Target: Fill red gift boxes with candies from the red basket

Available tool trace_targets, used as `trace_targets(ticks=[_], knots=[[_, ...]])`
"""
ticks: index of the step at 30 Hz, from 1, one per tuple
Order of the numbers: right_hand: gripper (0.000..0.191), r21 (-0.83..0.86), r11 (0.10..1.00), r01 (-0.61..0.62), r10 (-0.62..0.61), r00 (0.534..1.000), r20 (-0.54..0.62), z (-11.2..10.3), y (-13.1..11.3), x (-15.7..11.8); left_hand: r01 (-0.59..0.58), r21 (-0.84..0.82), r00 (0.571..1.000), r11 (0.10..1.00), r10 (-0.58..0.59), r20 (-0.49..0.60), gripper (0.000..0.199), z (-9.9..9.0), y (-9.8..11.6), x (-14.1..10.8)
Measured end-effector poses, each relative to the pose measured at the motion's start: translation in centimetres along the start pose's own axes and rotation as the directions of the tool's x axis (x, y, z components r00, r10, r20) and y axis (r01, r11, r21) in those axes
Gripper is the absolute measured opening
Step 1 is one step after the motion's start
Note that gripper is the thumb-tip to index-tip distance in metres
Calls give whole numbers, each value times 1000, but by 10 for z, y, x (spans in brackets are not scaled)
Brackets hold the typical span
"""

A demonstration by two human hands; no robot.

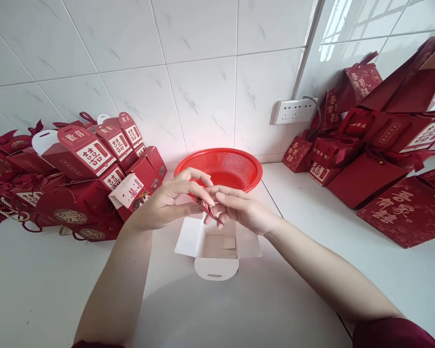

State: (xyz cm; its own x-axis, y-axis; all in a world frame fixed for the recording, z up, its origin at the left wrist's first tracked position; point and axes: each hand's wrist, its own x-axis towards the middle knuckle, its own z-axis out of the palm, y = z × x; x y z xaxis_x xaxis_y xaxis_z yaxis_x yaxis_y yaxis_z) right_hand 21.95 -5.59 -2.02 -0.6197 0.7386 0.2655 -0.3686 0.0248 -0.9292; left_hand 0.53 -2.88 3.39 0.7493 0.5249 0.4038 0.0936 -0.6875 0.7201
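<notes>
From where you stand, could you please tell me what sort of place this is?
It looks like a domestic room, perhaps a kitchen: a marbled tile wall, a socket panel and a red perforated basket on a white worktop suggest so.

Small red packet (209, 210): narrow, tilted, partly hidden, above open box (202, 241). Box: white inside, opening upward, side flaps (187, 238) spread; rounded flap (216, 267), slotted, at near side.

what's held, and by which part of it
A small red item, near its upper end, by the fingers of the left hand; whether the right hand grips too is unclear.
</notes>
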Motion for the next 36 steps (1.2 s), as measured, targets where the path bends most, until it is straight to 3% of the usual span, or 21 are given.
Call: trace_targets(ticks=[2, 5, 7, 10, 12, 19, 23, 28, 36], knots=[[25, 141, 989, -39, 35, 999, 32, 0, 3, 2, 45, -55, 998, 997, -42, 55, 14, 2, -2, 1], [19, 192, 981, -17, 31, 997, -74, -2, 4, 3, 102, -63, 993, 993, -98, 60, 25, 4, -1, 3], [18, 148, 988, 36, -8, 982, -188, -4, 3, 3, 153, -27, 987, 988, -154, -46, 34, 4, -1, 4], [21, 65, 991, 120, -94, 946, -311, -6, 1, 3, 289, 40, 930, 956, -271, -249, 27, 3, 0, 5], [23, 23, 989, 143, -126, 930, -346, -6, 1, 2, 335, 40, 903, 941, -309, -300, 30, 3, 1, 5], [27, -72, 985, 158, -173, 936, -306, 4, 1, -1, 340, 73, 918, 938, -314, -243, 20, 7, 2, 6], [18, -137, 972, 191, -223, 931, -288, 6, -2, -3, 297, 42, 928, 954, -278, -248, 19, 10, 6, 7], [14, -274, 947, 169, -265, 891, -368, 5, -2, -3, 310, 92, 922, 946, -276, -273, 18, 10, 9, 5], [16, -299, 936, 185, -306, 849, -432, 3, -1, -2, 340, 25, 909, 940, -321, -265, 19, 10, 12, 5]])
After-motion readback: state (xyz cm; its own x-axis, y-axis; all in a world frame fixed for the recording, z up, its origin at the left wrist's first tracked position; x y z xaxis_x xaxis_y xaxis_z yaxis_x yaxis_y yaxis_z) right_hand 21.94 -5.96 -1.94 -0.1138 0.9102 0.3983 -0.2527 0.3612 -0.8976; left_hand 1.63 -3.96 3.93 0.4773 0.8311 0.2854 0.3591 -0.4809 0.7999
